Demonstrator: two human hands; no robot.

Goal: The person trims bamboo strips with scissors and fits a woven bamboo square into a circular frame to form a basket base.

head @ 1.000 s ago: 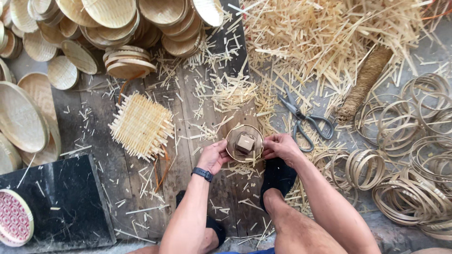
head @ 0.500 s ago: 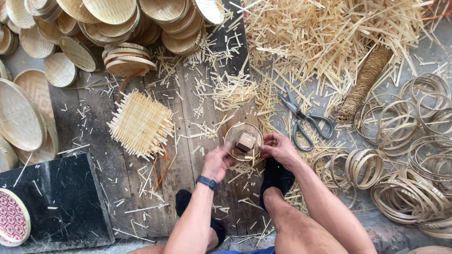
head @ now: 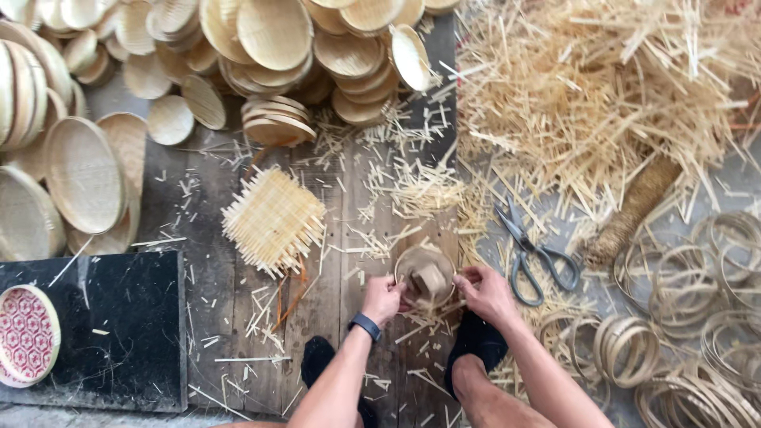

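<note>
On the wooden boards sits a small round woven bamboo basket (head: 425, 269) with a small wooden block (head: 432, 279) inside it. My left hand (head: 381, 299), with a dark watch on the wrist, grips the basket's left rim. Its right rim is held by my right hand (head: 485, 293). Loose bamboo splints lie around and under the basket. My two feet in black socks (head: 476, 341) rest just below it.
A square woven bamboo mat (head: 273, 219) lies left of the basket. Grey scissors (head: 533, 254) lie to the right, beside a rough rope roll (head: 634, 210). Stacked woven trays (head: 277, 40) fill the top left. Bamboo hoops (head: 697, 317) crowd the right. A black board (head: 103, 329) is lower left.
Both hands stay on the small basket and have shifted slightly around its rim. The basket sits in about the same place.
</note>
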